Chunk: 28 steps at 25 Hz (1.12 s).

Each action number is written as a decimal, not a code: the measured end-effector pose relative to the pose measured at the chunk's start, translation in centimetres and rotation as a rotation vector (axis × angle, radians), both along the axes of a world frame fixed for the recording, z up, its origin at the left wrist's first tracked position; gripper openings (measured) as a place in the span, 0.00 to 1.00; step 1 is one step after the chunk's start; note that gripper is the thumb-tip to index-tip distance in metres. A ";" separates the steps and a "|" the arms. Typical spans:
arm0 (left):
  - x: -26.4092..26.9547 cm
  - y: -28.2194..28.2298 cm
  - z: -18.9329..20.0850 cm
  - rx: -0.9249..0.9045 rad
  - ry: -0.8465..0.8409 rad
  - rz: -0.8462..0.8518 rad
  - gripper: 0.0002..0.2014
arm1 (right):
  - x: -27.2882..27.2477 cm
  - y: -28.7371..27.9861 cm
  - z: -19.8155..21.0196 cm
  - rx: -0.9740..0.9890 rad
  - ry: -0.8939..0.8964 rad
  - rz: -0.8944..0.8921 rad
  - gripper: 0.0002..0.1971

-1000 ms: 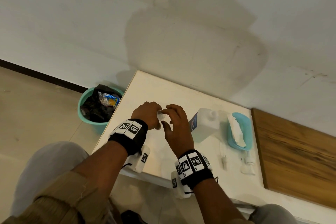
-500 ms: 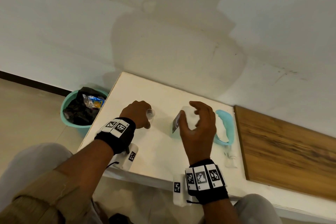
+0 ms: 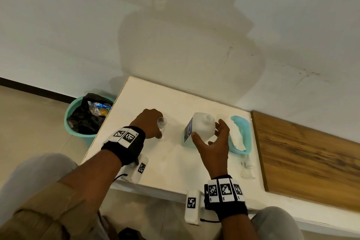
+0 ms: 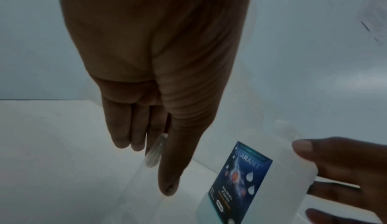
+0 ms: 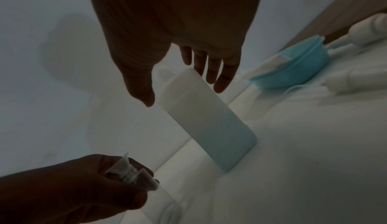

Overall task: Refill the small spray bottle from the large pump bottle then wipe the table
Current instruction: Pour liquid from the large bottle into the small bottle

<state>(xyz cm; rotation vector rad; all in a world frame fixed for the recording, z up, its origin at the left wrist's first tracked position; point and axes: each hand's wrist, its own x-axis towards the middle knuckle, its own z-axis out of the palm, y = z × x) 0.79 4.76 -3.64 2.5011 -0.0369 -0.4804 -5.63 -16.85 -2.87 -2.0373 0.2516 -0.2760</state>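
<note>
Since half a second ago, right hand (image 3: 211, 143) opened around large bottle (image 3: 201, 129) — upright, nearest; left hand (image 3: 150, 125) grips small bottle (image 3: 162, 122) — funnel on top.

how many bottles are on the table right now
2. The small clear bottle stands left of centre, held in the left hand. The large white bottle stands to its right, with the right hand open around it. None seems hidden.

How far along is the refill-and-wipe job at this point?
Done: both tops are off, lying by the tray. In hand: the left hand holds the open small spray bottle upright; the right hand is spread around the large pump bottle, not yet gripping. Left: pouring, recapping, wiping; the tissue sits untouched in the tray.
</note>
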 end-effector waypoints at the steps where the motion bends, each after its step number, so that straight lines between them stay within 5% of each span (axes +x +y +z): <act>1: 0.0 0.0 -0.1 -0.006 0.002 0.004 0.25 | 0.3 0.1 -0.3 0.002 0.020 0.008 0.47; 16: 0.1 -0.3 -0.5 -0.001 0.039 -0.079 0.27 | 1.1 2.7 -3.2 0.088 -0.033 -0.191 0.44; 28: -0.4 -0.4 -0.8 -0.004 0.036 -0.114 0.25 | 1.2 1.2 -4.5 0.118 -0.052 -0.039 0.42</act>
